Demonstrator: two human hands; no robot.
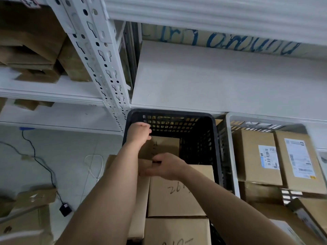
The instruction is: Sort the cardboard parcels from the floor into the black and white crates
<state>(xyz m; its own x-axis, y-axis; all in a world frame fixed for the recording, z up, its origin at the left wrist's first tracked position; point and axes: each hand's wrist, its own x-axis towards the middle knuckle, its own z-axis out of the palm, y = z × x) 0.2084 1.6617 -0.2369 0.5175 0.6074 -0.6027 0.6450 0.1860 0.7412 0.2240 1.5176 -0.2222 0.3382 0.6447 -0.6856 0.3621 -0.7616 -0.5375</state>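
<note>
1. The parcel (163, 145) in hand sits low at the far end of the black crate (194, 149), in the one gap left there. I'd say it is being bedded flat so that more can go on top.
2. The left hand (138, 134) reaches to the black crate's far left corner. Its fingers (147, 131) are curled over the parcel's far corner, likely to steer that end down.
3. The right hand (165, 167) is at the parcel's near edge, fingers clamped on that edge to steady it.
4. Four show in the black crate. They are the held parcel, two pale parcels (177, 193) lying flat nearer than it, and one on edge along the left wall, half hidden by the left arm.
5. The white crate (229, 147) stands hard against the black crate's right side. At least four show in it, with two labelled parcels (256, 156) side by side at its far end. Whether more lie beneath I can't tell.
6. On the floor (79, 156) left of the black crate, two loose parcels (35, 197) show, blurred and not yet sorted.
7. Both crates sit just below the shelf (212, 76) front, one of each colour. That likely lets either be reached from one spot.
</note>
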